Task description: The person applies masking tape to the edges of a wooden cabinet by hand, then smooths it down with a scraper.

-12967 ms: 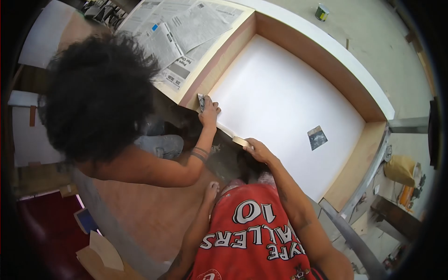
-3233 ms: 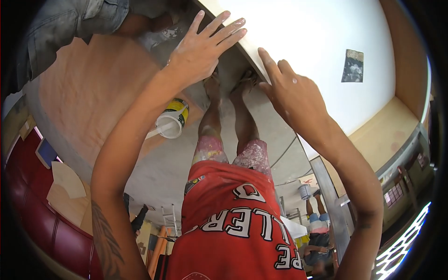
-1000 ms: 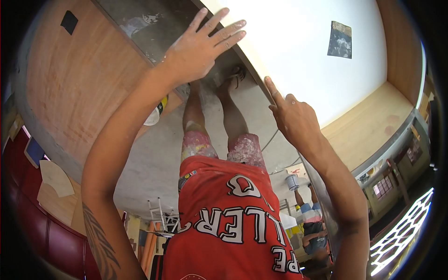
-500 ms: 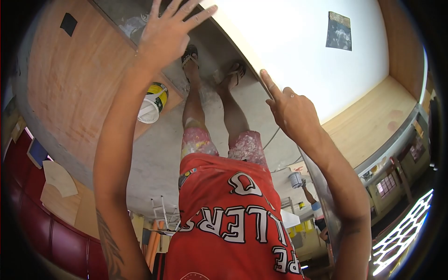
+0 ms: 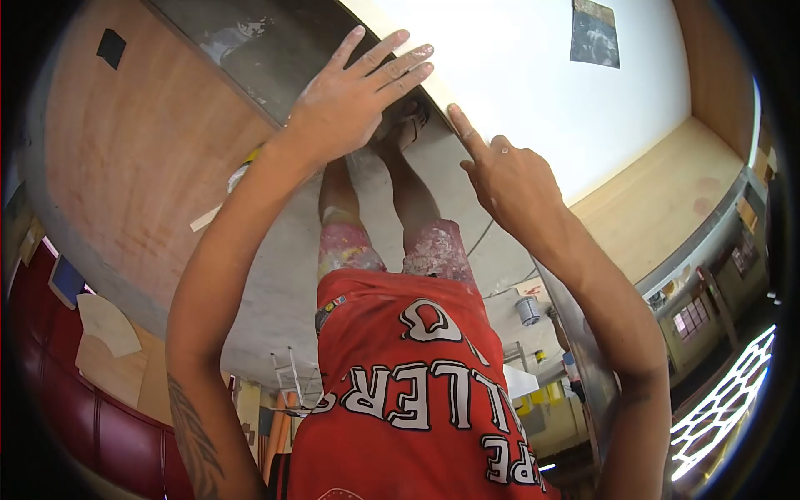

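A large white-faced board (image 5: 533, 92) with a pale wooden edge lies in front of me at the upper right. My left hand (image 5: 350, 100) has its fingers spread, their tips whitish with dust or paint, over the board's near edge; nothing shows in it. Further right, my right hand (image 5: 515, 179) touches that same edge with its outstretched index finger. Its other fingers curl underneath, partly hidden, and I see nothing held there. A dark sheet, perhaps sandpaper (image 5: 594, 33), lies on the white face, apart from both hands.
A brown wooden panel (image 5: 142, 125) on the left carries a small dark square (image 5: 110, 48). Behind my left forearm, a bucket (image 5: 242, 171) is mostly hidden. On the floor behind stand a grey pail (image 5: 527, 311) and a stepladder (image 5: 287, 375). A cable crosses the floor.
My left hand has come right and down along the board's edge, closer to my right hand. The left forearm now covers most of the bucket. My right hand keeps its finger on the edge.
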Demonstrator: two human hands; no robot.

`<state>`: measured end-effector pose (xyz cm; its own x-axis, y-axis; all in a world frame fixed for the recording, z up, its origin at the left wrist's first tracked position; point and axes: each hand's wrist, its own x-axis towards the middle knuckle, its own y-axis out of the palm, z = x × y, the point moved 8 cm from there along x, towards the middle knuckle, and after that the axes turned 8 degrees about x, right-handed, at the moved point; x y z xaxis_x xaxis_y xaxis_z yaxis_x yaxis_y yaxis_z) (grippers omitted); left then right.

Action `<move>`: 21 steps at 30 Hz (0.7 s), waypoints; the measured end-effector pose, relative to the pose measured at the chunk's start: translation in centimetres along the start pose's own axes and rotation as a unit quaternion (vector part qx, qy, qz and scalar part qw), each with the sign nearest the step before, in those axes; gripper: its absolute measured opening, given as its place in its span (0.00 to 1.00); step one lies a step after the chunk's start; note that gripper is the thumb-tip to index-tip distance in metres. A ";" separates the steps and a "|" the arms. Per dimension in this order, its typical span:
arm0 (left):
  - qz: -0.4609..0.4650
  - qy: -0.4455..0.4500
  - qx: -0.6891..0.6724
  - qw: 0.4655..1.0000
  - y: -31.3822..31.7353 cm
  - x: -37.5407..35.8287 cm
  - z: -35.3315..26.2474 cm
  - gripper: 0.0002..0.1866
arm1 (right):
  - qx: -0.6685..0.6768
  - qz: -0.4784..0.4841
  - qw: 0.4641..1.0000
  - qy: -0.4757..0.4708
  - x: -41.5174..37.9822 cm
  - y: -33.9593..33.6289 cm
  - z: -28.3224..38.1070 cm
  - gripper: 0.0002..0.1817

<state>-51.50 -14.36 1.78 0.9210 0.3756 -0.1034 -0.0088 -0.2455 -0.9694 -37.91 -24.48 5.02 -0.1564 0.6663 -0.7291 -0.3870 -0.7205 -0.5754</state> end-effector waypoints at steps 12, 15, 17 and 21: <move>-0.004 -0.020 -0.006 1.000 0.4 -0.2 1.0 0.42 | -0.030 -0.025 0.999 -0.021 -0.7 -0.3 0.2 0.39; 0.008 -0.016 -0.004 1.000 -0.4 0.1 0.8 0.43 | -0.045 -0.018 0.999 -0.014 -0.3 0.2 0.0 0.40; 0.020 -0.011 -0.007 1.000 -0.5 0.3 0.5 0.43 | -0.043 -0.021 0.999 -0.014 -0.3 0.4 0.0 0.41; 0.015 -0.008 -0.013 1.000 -0.5 0.4 0.6 0.43 | -0.039 -0.051 0.998 -0.022 -0.2 0.9 -0.5 0.42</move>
<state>-51.35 -13.52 2.10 0.9143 0.3817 -0.1356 -0.0254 -0.2799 -0.9597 -37.79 -25.31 4.50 -0.1600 0.7437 -0.6491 -0.3316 -0.6598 -0.6743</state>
